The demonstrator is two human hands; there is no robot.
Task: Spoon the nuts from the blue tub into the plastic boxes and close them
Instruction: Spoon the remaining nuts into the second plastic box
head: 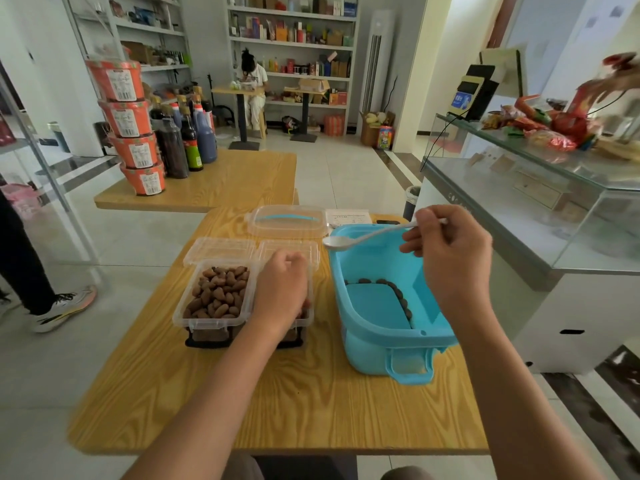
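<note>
The blue tub (377,306) stands on the wooden table (277,403), with a thin curved row of brown nuts (398,292) left along its inner ridge. My right hand (450,251) pinches a white plastic spoon (349,240) above the tub's far left rim; the spoon's bowl looks empty. Left of the tub are two clear plastic boxes with their hinged lids open. The left box (216,296) is full of nuts. My left hand (280,289) hovers curled over the right box (308,268) and hides most of its contents.
The tub's clear lid (287,221) with a blue handle lies at the table's far edge beside a sheet of paper (348,216). A second table behind holds bottles (187,133) and stacked orange tubs (133,126). A glass counter (519,202) stands to the right. A person's leg (31,271) is at left.
</note>
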